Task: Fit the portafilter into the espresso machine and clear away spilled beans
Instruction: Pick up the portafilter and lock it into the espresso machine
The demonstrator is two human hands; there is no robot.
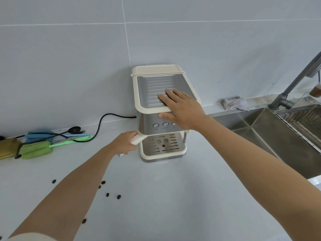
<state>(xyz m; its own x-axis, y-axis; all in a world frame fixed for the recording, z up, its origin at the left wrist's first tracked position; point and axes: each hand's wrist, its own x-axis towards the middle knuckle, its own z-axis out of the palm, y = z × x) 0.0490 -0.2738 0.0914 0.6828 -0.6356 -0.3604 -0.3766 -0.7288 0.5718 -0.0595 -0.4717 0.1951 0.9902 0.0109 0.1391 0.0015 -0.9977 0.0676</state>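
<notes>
A cream and steel espresso machine (151, 94) stands against the tiled wall on the pale counter. My right hand (182, 108) lies flat on its top front edge, fingers spread over the ribbed steel plate. My left hand (124, 143) is wrapped around the cream portafilter handle (137, 138), which sticks out to the left under the machine's front panel; the portafilter's head is hidden under the machine. Several dark coffee beans (119, 196) lie scattered on the counter near my left forearm, one (54, 181) further left and one (84, 221) nearer me.
A black power cord (99, 126) runs left from the machine. Green and blue brushes (34, 148) and a dark spoon (74, 129) lie at the far left. At the right are a steel sink (257, 126), its faucet (295, 80) and a crumpled cloth (234, 103).
</notes>
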